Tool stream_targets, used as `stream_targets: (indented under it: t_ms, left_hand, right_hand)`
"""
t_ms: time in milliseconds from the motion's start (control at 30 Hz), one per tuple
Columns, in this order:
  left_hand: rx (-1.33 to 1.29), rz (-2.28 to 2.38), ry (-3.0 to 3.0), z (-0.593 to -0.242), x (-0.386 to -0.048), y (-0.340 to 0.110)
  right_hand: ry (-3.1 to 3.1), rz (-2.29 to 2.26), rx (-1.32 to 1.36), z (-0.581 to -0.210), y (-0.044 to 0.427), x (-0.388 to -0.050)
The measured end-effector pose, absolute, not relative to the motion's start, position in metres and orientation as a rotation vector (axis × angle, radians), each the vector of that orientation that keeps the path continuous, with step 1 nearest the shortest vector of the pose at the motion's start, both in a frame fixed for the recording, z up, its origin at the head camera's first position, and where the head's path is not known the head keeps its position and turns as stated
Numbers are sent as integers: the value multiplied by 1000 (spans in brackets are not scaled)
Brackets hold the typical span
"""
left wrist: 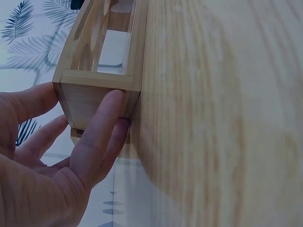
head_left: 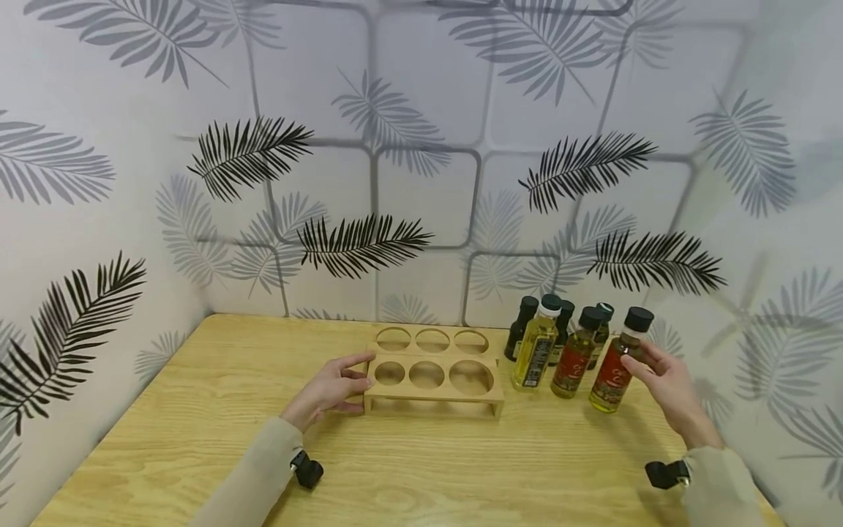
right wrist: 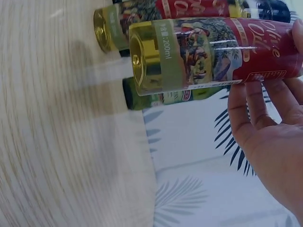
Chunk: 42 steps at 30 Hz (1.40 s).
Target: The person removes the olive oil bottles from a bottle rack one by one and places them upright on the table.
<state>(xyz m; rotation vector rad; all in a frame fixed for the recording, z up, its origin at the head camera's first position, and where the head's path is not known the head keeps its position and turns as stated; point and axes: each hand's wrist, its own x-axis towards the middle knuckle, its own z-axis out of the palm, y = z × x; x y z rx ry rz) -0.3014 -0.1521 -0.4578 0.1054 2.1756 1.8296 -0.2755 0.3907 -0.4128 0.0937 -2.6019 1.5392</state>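
A light wooden bottle rack (head_left: pixel 428 397) with two rows of round holes stands on the table. My left hand (head_left: pixel 332 390) touches its left end, fingers spread over the end panel (left wrist: pixel 90 101) and its edges. At the right, my right hand (head_left: pixel 668 384) grips an olive oil bottle (head_left: pixel 612 373) with a black cap and red label, thumb and fingers on opposite sides. This bottle tilts slightly, and its base (right wrist: pixel 137 59) shows off the table in the right wrist view. Beside it stands a second red-labelled bottle (head_left: pixel 571 366).
Left of the red-labelled bottles stands a clear bottle of yellow oil (head_left: pixel 535 355). Several dark bottles with black caps, among them a small one (head_left: pixel 520 329), stand behind. The wooden table (head_left: pixel 421 468) meets a leaf-patterned wall covering (head_left: pixel 421 183) at the back and sides.
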Motion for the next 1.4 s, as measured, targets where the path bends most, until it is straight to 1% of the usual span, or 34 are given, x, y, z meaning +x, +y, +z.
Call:
stream_targets:
  t_ms: [367, 633, 833, 1000, 1100, 1267, 1400]
  left_hand:
    - [100, 1835, 2189, -460, -302, -152]
    - [125, 1843, 2165, -460, -303, -154]
    - [131, 1839, 2163, -459, -303, -155]
    - [129, 1842, 2165, -462, -301, -155]
    - [125, 1850, 2164, -462, -300, -155]
    - [117, 1845, 2170, -460, -299, -155]
    - [117, 1848, 2160, -460, -300, -154]
  right_hand:
    - [-2686, 1615, 116, -425, 405, -289]
    - [-2675, 1592, 190, -427, 412, -301]
    - [-2642, 1542, 296, -435, 418, -304]
    - [-2480, 1761, 433, -441, 424, -305]
    - [-2483, 1809, 407, -440, 424, -305]
    - [-2601, 1646, 290, -433, 418, -306]
    - [-2603, 1605, 284, -430, 416, -306]
